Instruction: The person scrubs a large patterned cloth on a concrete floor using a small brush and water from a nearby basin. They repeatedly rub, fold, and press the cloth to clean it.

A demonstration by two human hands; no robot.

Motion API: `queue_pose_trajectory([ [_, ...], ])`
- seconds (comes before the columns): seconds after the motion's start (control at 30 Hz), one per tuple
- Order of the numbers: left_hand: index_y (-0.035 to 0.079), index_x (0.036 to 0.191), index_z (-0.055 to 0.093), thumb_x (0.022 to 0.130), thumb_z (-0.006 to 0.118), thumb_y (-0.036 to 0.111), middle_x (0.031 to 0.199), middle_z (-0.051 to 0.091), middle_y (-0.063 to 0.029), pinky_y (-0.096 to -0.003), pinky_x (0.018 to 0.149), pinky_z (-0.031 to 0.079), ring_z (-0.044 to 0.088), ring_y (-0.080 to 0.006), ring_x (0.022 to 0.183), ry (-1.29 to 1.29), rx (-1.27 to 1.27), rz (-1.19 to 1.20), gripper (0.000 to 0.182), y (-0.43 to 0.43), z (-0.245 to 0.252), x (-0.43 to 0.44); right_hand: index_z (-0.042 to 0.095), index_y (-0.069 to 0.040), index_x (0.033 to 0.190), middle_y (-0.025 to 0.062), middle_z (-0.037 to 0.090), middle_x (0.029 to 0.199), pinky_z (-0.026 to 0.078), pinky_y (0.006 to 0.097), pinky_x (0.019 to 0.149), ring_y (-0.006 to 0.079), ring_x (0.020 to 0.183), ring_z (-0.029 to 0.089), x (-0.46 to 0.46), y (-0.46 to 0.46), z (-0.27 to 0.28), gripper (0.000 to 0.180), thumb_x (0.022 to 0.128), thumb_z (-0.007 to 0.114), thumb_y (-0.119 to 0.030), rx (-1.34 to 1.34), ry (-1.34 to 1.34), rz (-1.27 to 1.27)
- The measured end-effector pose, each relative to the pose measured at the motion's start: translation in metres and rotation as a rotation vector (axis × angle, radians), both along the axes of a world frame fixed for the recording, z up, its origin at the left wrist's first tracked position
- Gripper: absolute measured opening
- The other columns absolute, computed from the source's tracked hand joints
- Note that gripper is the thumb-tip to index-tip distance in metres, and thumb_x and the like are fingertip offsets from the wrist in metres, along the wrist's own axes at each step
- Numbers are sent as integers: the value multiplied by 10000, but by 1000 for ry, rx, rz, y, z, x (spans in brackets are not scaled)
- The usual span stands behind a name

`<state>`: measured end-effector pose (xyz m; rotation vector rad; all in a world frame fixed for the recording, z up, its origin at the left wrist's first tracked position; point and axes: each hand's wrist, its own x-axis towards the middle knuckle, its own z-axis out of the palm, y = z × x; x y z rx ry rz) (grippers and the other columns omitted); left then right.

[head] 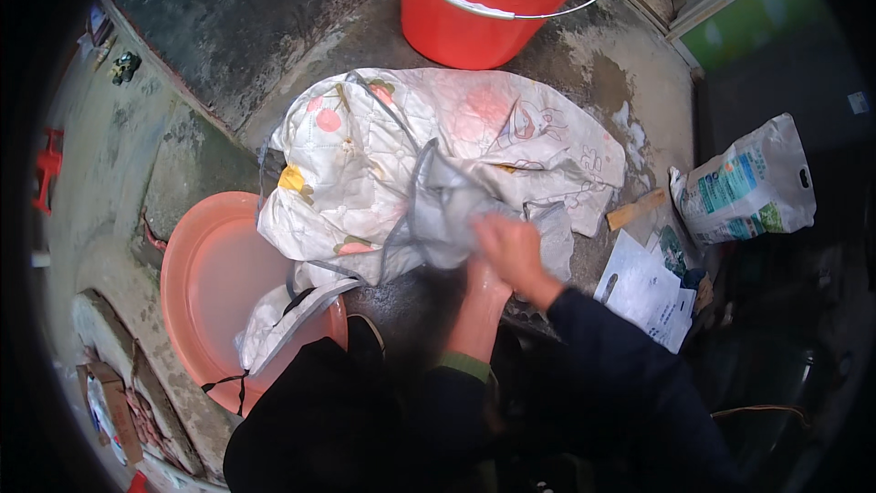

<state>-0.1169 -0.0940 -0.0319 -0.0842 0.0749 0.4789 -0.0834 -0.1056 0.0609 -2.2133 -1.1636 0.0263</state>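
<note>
A wet quilted fabric cover (356,150) with printed fruit, flowers and cartoon drawings lies spread and crumpled on the concrete floor. Its grey-edged section bunches up at my hands. My right hand (510,246), blurred by motion, is closed around a fold of this grey fabric (448,212). Just below it, my left hand (487,277) shows mainly its wet wrist; its fingers are hidden behind the right hand and the cloth. One end of the cover, edged in grey, hangs into a pink plastic basin (179,274) of cloudy water (239,253). Black straps (241,383) trail over the basin's rim.
A red bucket (472,14) with a wire handle stands beyond the cover. To the right are a white plastic product bag (746,181), a wood piece (636,209) and a flat white bag (640,287). A red stool (48,171) and a cardboard box (113,411) are at left.
</note>
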Motion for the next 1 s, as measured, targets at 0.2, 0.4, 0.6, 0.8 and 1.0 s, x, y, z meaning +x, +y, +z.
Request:
queue_pose_trajectory([
  [0.2, 113, 1173, 598, 1081, 429, 454, 1036, 638, -32, -425, 890, 527, 637, -189, 973, 0, -14, -10, 391, -9, -35, 11, 642, -115, 699, 163, 639, 664, 483, 499, 561, 377, 593, 640, -12, -7, -12, 393, 968, 641, -401, 56, -57, 124],
  [0.4, 154, 1013, 582, 1077, 426, 473, 882, 558, -14, -423, 838, 516, 587, -196, 877, 615, -160, -132, 361, -4, -28, 3, 641, -112, 703, 181, 640, 660, 500, 511, 580, 389, 629, 659, 18, 6, -13, 346, 936, 684, -364, -120, 8, -241],
  [0.6, 36, 1309, 549, 1073, 503, 310, 1183, 633, -81, -388, 940, 522, 640, -199, 1080, 348, -51, -54, 364, 17, 16, -12, 653, -93, 713, 190, 640, 676, 489, 503, 558, 387, 605, 644, -8, -5, -18, 319, 951, 644, -306, 15, -47, 65],
  [0.8, 14, 1367, 551, 1082, 509, 312, 1257, 654, -100, -388, 970, 527, 654, -208, 1132, 677, -94, -149, 414, 18, 32, -6, 637, -105, 713, 182, 622, 657, 462, 499, 521, 384, 575, 628, 3, 0, -10, 318, 964, 635, -301, -103, -49, -168],
  [1.0, 45, 1355, 576, 1081, 490, 406, 1275, 670, -94, -385, 991, 529, 657, -220, 1143, 613, -61, -169, 461, 23, 26, -6, 651, -80, 692, 188, 640, 664, 481, 489, 546, 404, 599, 631, -8, -2, 4, 387, 980, 627, -336, -32, -16, -129],
])
